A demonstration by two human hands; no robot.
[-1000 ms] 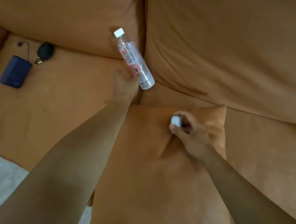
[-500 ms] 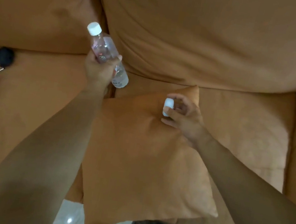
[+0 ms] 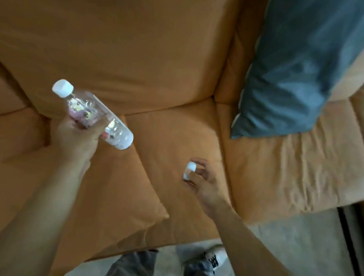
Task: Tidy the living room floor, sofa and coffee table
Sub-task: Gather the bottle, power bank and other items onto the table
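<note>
In your left hand (image 3: 75,142), raised off the sofa (image 3: 121,32), you hold the clear bottle (image 3: 98,116) wrapped around its middle, white cap pointing up and away from your knuckles, likely so it carries clear of the cushions. Just right of that grip, your right hand (image 3: 202,184) pinches a small white object (image 3: 189,170) at its fingertips. Below both lies the orange cushion (image 3: 120,187); beyond your right hand leans a blue pillow (image 3: 294,72).

We see the sofa (image 3: 126,33) covered in matt, slightly napped orange cloth, creased on its right seat. The water bottle (image 3: 98,115) is clear, glossy plastic with a white plastic cap. The blue pillow (image 3: 292,67) looks like smooth, faintly shiny fabric.
</note>
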